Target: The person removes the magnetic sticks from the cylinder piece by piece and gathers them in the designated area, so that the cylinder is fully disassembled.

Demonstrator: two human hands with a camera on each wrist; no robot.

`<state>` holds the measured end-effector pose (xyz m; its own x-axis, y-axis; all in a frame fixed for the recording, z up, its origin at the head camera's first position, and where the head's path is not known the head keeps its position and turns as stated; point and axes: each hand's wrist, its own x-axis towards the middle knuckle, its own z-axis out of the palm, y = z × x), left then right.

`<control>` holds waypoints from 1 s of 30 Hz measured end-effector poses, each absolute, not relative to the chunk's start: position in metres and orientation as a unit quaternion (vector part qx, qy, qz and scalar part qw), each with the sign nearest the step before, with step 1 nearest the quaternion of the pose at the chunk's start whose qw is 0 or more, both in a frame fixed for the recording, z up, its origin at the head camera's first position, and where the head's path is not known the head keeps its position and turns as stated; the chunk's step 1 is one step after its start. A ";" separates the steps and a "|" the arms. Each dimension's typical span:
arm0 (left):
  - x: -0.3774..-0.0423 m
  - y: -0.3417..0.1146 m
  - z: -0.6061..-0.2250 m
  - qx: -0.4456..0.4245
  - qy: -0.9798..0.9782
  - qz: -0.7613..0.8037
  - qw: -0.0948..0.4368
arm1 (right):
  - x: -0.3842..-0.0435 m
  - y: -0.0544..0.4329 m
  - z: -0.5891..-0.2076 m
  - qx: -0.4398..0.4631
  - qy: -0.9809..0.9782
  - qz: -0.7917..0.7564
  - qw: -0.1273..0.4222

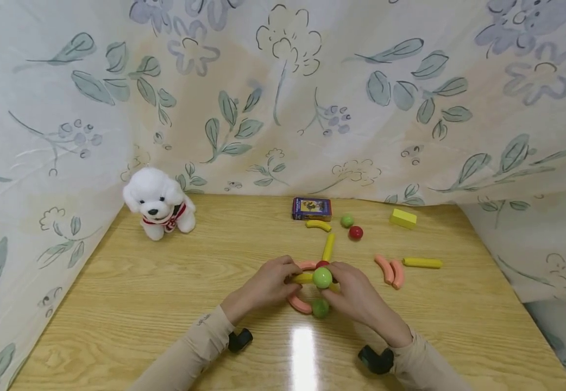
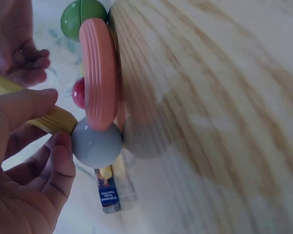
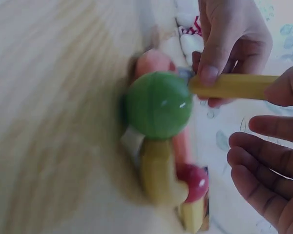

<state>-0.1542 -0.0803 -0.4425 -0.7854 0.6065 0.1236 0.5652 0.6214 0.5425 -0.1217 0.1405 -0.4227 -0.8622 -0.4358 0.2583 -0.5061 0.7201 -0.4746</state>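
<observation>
My left hand pinches a yellow rod between thumb and fingers. The rod's lower end meets a grey ball, and it slants up from there. At its upper end is a light green ball, with the thumb and index finger of my right hand around it. Below lies a ring of joined pieces: a curved pink piece, a darker green ball, a curved yellow piece and a red ball. A straight yellow rod sticks out from the red ball's far side.
Behind the ring are a small blue card box, a curved yellow piece, a green ball and a red ball. To the right lie two pink curves, a yellow rod and a yellow block. A white plush dog sits back left.
</observation>
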 end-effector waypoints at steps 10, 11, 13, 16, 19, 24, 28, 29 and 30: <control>-0.158 -0.094 -0.448 0.268 0.890 0.370 -0.001 | -0.145 0.105 -0.413 0.224 -0.920 0.320 0.036; -0.158 -0.095 -0.447 0.261 0.890 0.374 0.001 | -0.149 0.106 -0.413 0.215 -0.920 0.326 0.030; -0.158 -0.097 -0.446 0.250 0.889 0.383 0.009 | -0.160 0.114 -0.416 0.173 -0.925 0.338 0.018; -0.160 -0.098 -0.446 0.247 0.887 0.390 0.015 | -0.180 0.132 -0.425 0.073 -0.933 0.351 0.006; -0.161 -0.098 -0.446 0.248 0.885 0.392 0.020 | -0.198 0.146 -0.436 0.003 -0.928 0.371 -0.030; -0.161 -0.098 -0.447 0.248 0.887 0.389 0.030 | -0.214 0.149 -0.450 -0.047 -0.904 0.411 -0.104; -0.162 -0.098 -0.448 0.241 0.886 0.394 0.032 | -0.218 0.145 -0.452 -0.059 -0.888 0.443 -0.111; -0.162 -0.098 -0.448 0.240 0.886 0.395 0.031 | -0.218 0.144 -0.451 -0.056 -0.884 0.452 -0.105; -0.162 -0.098 -0.447 0.240 0.886 0.395 0.030 | -0.217 0.144 -0.451 -0.049 -0.878 0.466 -0.101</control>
